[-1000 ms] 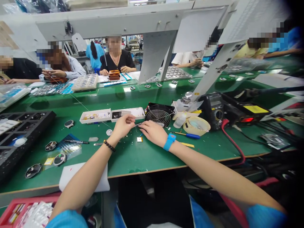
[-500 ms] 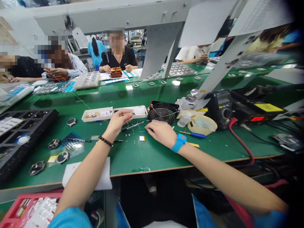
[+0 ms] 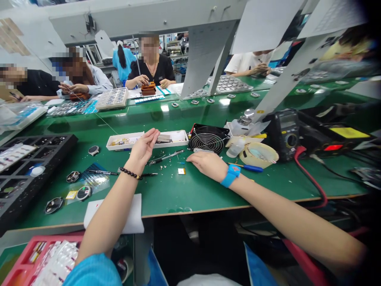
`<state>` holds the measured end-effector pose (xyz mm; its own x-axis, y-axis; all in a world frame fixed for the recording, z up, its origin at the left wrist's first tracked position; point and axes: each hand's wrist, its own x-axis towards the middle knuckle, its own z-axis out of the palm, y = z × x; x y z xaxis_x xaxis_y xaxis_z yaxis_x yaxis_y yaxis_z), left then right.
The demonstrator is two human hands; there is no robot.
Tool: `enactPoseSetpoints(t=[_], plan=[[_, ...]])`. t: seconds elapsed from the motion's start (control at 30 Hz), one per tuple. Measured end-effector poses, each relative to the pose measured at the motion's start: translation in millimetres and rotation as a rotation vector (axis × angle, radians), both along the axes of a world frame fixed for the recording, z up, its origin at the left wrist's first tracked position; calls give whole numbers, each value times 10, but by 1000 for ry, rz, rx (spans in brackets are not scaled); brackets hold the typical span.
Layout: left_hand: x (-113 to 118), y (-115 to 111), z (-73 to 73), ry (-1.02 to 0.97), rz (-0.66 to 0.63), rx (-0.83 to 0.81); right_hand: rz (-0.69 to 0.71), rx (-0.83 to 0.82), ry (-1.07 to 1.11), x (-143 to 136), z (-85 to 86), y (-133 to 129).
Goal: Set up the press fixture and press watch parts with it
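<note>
Left hand (image 3: pixel 143 147) is lifted a bit off the green tabletop (image 3: pixel 184 190), palm turned inward, fingers loosely spread and holding nothing that I can see. There's a black bead bracelet (image 3: pixel 129 173) on that wrist. Right hand (image 3: pixel 208 163) lies flat, palm down on the tabletop, fingers together and pointing left, with a blue wristband (image 3: pixel 230 176) on the wrist. It's not gripping anything either.

Between the two hands sit a pair of tweezers (image 3: pixel 165 157), some tiny scattered bits (image 3: pixel 163 167) and a small yellowish square chip (image 3: pixel 181 171), which lies just left of the right hand, not touching it. Just past the left fingertips are two shallow white trays (image 3: pixel 139 140) side by side, with small parts in them that are too tiny to make out.

Beyond the right hand is a little black fan (image 3: pixel 207 139) lying tilted, and to its right a roll of tape (image 3: pixel 258 154), a blue-handled screwdriver (image 3: pixel 248 168) and a black multimeter (image 3: pixel 285 134). Further right there's a black box with a yellow label (image 3: pixel 348 132), but I can't read any writing on it.

Left of the left hand: a pen (image 3: pixel 99 172), a few round watch bodies (image 3: pixel 83 193) and a big black compartment tray (image 3: pixel 26 167). Near the left elbow is a white foam pad (image 3: pixel 131 216), and below it a red bin (image 3: pixel 26 258).

Other people (image 3: pixel 150 67) are working across the bench, well away from both hands
</note>
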<state>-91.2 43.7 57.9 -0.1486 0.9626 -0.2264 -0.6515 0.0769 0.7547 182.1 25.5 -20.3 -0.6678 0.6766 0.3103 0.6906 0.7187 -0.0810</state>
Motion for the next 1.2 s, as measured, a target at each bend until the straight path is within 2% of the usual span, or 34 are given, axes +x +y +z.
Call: enactPoseSetpoints(t=[0.1, 0.17, 0.27, 0.33, 0.43, 0.57, 0.6, 0.67, 0.77, 0.87, 0.97, 1.03, 1.2], plan=[[25, -43, 15, 62, -141, 26, 21, 2, 45, 17, -14, 34], [44, -78, 37, 33, -250, -12, 23, -1, 82, 35, -30, 43], [64, -127, 64, -21, -309, -64, 13, -8, 139, 71, -16, 38], [56, -148, 71, -5, -338, -51, 10, 10, 189, 83, 52, 28], [2, -168, 74, 105, -383, 15, 25, 58, 320, 41, 255, 8], [-39, -202, 84, 430, -485, 161, 80, 89, 477, -153, 609, -43], [-25, -212, 84, 453, -526, 176, 101, 100, 498, -217, 690, -61], [35, -229, 78, 343, -566, 149, 156, 133, 525, -350, 828, -95], [166, -249, 61, 8, -544, 43, 242, 148, 543, -544, 977, -117], [281, -280, 68, -200, -517, -45, 227, 75, 390, -715, 1074, -82], [346, -317, 101, -268, -443, -94, 153, -41, 128, -832, 1140, -18], [360, -330, 123, -287, -397, -109, 143, -88, 72, -864, 1167, 16], [276, -291, 158, -305, -313, -91, 212, 3, 311, -790, 1101, 35]])
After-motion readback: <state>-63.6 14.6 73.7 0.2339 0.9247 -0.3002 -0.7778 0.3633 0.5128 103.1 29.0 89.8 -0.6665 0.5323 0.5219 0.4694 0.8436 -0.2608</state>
